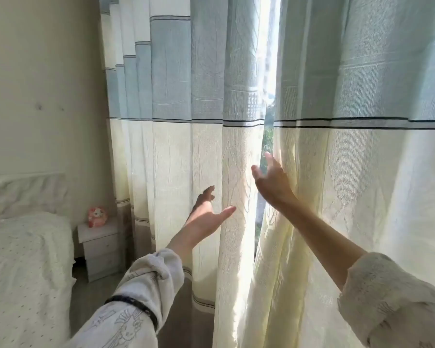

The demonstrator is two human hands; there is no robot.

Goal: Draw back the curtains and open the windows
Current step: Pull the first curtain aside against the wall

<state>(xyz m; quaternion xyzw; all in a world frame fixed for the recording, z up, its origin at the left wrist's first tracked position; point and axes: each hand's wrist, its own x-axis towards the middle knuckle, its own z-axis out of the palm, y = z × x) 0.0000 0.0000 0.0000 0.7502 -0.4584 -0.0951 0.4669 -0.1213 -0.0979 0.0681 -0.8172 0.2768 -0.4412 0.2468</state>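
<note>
Two curtains: the left curtain [176, 159] and the right curtain [362, 159] hang nearly shut, with only a narrow bright gap [268, 71] between their inner edges
Landmark: the gap; every place below is told from it
Left hand [206, 214]: just left of the gap and lower down, palm turned to the cloth, fingers [207, 193] spread and loose, thumb out toward the gap; it touches or nearly touches the left curtain's inner fold and grips nothing
Right hand [271, 182]: at the gap itself, fingers [270, 158] released and reaching into the slit along the right curtain's edge; no cloth is pinched yet
Window: behind the curtains, showing only as a sliver of daylight, greenery and a far building through the gap; its frame and handle are hidden
Room: a bed [25, 259] and a small nightstand [99, 249] with a pink toy [97, 217] stand well to the left of the gap
Step in hand: the first one, parting the curtains; I judge it barely begun
Next move calls for: each hand closing on its own curtain edge, then sweeping outward from the gap, left hand leftward and right hand rightward, far enough to bare the window
</note>
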